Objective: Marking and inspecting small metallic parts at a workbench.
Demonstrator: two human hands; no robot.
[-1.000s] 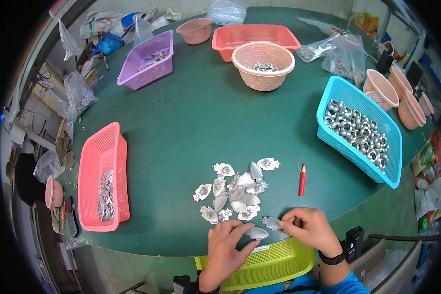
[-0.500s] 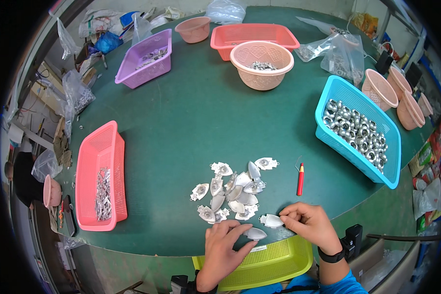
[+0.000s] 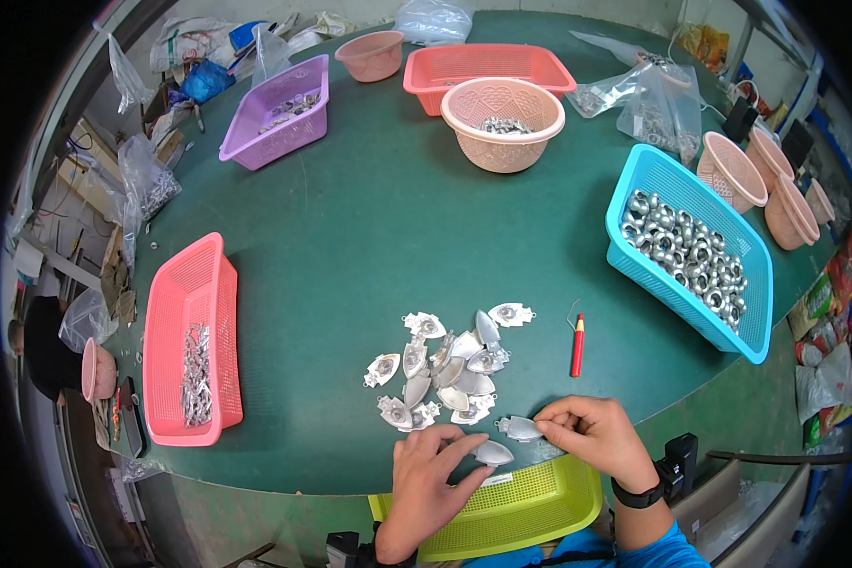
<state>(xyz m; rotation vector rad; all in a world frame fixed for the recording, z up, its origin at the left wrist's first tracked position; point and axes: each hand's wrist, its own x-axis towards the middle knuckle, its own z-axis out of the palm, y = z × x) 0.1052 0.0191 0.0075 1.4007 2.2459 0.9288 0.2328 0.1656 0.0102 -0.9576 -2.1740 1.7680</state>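
Observation:
My right hand (image 3: 592,434) pinches the pointed end of a small silver leaf-shaped metal piece (image 3: 519,429) between thumb and fingertips, close to the table's front edge. To its lower left, my left hand (image 3: 430,481) has thumb and index finger around a second leaf-shaped piece (image 3: 493,454), smooth face up, at the table edge. Just beyond both hands lies a loose pile of similar silver pieces (image 3: 452,372). Some there show a smooth face, others a hollowed face with a small tab and ring at the end.
Below the table edge sits a yellow-green basket (image 3: 511,525). A red pen-like tool (image 3: 577,346) with a thin wire tip lies right of the pile. A blue basket (image 3: 625,256) of silver rings stands right, a pink basket (image 3: 161,360) left, a purple basket (image 3: 256,142) and a peach bowl (image 3: 502,151) farther back.
The piece in my right hand has tilted and shifted slightly left; its surface looks darker now. My left hand and its piece have stayed nearly still.

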